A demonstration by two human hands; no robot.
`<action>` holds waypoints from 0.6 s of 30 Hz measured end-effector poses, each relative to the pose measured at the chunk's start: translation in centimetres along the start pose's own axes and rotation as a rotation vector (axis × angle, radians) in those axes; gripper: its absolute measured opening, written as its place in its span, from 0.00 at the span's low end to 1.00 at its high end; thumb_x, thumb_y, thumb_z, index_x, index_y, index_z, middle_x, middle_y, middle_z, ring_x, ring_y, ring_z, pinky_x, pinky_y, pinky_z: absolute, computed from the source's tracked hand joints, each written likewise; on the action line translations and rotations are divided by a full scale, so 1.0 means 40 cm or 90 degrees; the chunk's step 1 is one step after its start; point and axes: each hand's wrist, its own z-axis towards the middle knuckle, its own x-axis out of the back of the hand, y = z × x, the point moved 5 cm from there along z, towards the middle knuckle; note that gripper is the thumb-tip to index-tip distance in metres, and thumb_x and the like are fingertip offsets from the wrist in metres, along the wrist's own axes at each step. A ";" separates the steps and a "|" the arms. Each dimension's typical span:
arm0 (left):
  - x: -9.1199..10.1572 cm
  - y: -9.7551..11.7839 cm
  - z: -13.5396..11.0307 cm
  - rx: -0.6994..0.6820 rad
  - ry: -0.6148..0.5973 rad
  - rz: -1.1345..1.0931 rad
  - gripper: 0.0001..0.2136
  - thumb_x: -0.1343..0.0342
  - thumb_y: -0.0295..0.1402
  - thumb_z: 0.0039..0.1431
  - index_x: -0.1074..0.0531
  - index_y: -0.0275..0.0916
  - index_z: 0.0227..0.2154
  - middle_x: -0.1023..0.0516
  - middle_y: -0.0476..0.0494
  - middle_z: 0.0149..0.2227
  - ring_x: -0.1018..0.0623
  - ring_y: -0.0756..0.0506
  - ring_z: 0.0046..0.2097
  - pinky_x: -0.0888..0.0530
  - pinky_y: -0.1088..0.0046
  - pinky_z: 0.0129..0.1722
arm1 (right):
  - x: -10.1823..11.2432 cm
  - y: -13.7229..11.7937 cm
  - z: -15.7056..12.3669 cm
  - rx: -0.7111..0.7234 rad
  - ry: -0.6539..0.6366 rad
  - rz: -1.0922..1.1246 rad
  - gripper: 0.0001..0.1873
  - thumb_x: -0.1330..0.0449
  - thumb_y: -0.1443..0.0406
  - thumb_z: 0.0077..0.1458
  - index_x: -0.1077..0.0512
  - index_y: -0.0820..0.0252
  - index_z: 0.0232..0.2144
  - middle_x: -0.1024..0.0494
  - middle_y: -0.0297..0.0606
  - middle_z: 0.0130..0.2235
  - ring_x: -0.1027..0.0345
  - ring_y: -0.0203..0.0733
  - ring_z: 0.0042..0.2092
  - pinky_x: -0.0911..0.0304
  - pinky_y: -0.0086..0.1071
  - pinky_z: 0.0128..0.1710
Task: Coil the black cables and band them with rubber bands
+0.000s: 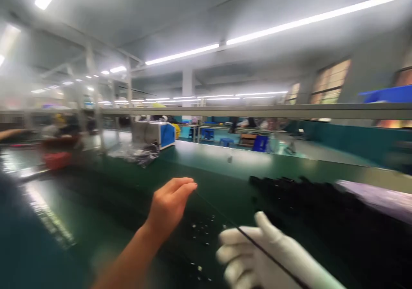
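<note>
My bare left hand (170,203) is closed in a pinch on the thin end of a black cable (257,244). From there the cable slants down to the right, toward the bottom of the view. It passes in front of my right hand (254,254), which wears a white glove. That hand's thumb stands up and its fingers are stretched apart, not closed round the cable. Below and between the hands, small pale bits (199,268) lie scattered on the dark green tabletop (212,171).
A large pile of black items (309,216) lies to the right, beside pale plastic wrap (380,196). Beyond the left hand stand a blue-and-white box-shaped machine (165,135) and crumpled clear plastic (138,153). A red object (57,160) is blurred at left. A shelf rail (244,110) crosses above the table.
</note>
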 end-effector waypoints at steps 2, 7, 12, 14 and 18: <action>-0.031 0.035 0.005 -0.050 -0.021 0.074 0.11 0.52 0.25 0.62 0.25 0.41 0.38 0.21 0.46 0.38 0.24 0.47 0.40 0.28 0.71 0.43 | -0.011 0.038 -0.040 -0.005 -0.024 0.129 0.28 0.45 0.49 0.53 0.28 0.69 0.42 0.22 0.50 0.40 0.27 0.39 0.36 0.36 0.30 0.37; -0.127 0.124 -0.050 -0.059 -0.234 0.081 0.14 0.48 0.27 0.58 0.27 0.45 0.45 0.23 0.45 0.46 0.28 0.39 0.49 0.33 0.56 0.51 | 0.010 0.177 -0.015 0.009 -0.019 0.234 0.17 0.46 0.67 0.45 0.25 0.78 0.34 0.21 0.47 0.27 0.28 0.36 0.26 0.39 0.23 0.25; -0.193 0.234 -0.097 -0.008 -0.572 -0.197 0.09 0.48 0.28 0.59 0.25 0.46 0.28 0.22 0.53 0.32 0.25 0.49 0.40 0.43 0.57 0.61 | 0.013 0.251 0.002 0.020 -0.068 0.295 0.20 0.47 0.66 0.47 0.25 0.78 0.37 0.21 0.51 0.32 0.27 0.42 0.34 0.37 0.32 0.36; -0.196 0.239 -0.083 0.007 -0.575 -0.246 0.10 0.49 0.27 0.60 0.26 0.44 0.26 0.24 0.53 0.30 0.25 0.50 0.38 0.45 0.58 0.62 | 0.011 0.248 -0.005 0.022 -0.083 0.291 0.22 0.47 0.65 0.47 0.26 0.78 0.39 0.22 0.51 0.34 0.28 0.41 0.35 0.38 0.33 0.39; -0.198 0.234 -0.060 -0.016 -0.526 -0.285 0.10 0.52 0.27 0.62 0.28 0.45 0.29 0.25 0.52 0.30 0.26 0.50 0.38 0.47 0.57 0.63 | 0.006 0.202 -0.030 0.060 -0.109 0.177 0.22 0.45 0.66 0.45 0.25 0.73 0.42 0.22 0.44 0.34 0.30 0.40 0.36 0.40 0.34 0.43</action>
